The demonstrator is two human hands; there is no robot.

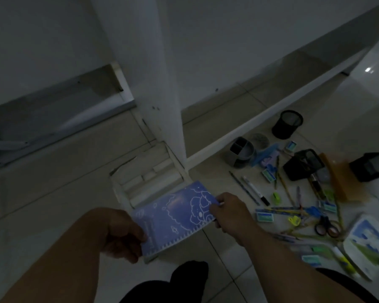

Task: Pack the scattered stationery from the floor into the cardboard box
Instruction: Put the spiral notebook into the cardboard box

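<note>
Both ends of a blue notebook (175, 215) are gripped: the left hand (120, 235) clasps its corner at eight o'clock, and the right hand (228, 211) pinches the end at three. It is held flat, seemingly for lowering into the cardboard box (127, 169) just beyond at twelve. Pens (253, 190), scissors (327, 226) and pots (287, 124) lie on the floor (53, 193) farther right.

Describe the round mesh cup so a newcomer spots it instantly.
Start at the stationery pile on the floor at right. At its far edge, beside the white shelf base, stands the black mesh cup. Unlike the two boxy black mesh holders nearby, it is round.
</note>
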